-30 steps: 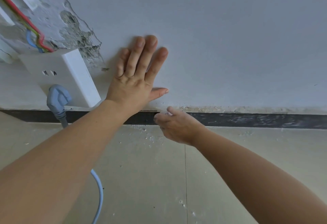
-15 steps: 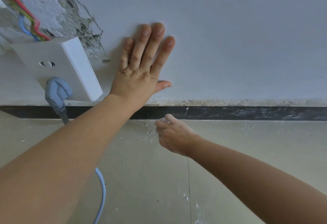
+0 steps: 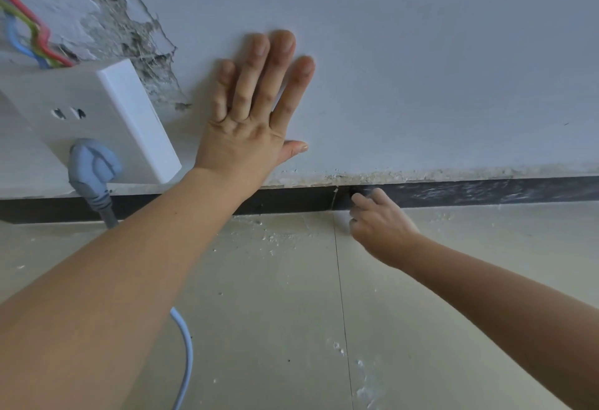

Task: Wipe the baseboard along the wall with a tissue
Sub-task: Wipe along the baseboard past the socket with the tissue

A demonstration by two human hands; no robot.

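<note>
A dark baseboard (image 3: 486, 190) runs along the foot of the white wall (image 3: 421, 69); it is streaked with pale dust on the right and darker on the left. My right hand (image 3: 379, 225) has its curled fingers against the baseboard just right of a seam, pinching a tissue (image 3: 367, 194) of which only a small pale bit shows. My left hand (image 3: 252, 111) lies flat on the wall above the baseboard, fingers straight and pointing up.
A white socket box (image 3: 97, 111) hangs off the wall at the left, with a grey-blue plug (image 3: 92, 166) and cable (image 3: 185, 344) running down over the floor. Coloured wires (image 3: 29, 36) come out of broken plaster (image 3: 129, 30). White crumbs (image 3: 269, 237) lie on the beige floor.
My right hand has moved to the right and up from the floor edge onto the baseboard. My left hand stays flat on the wall.
</note>
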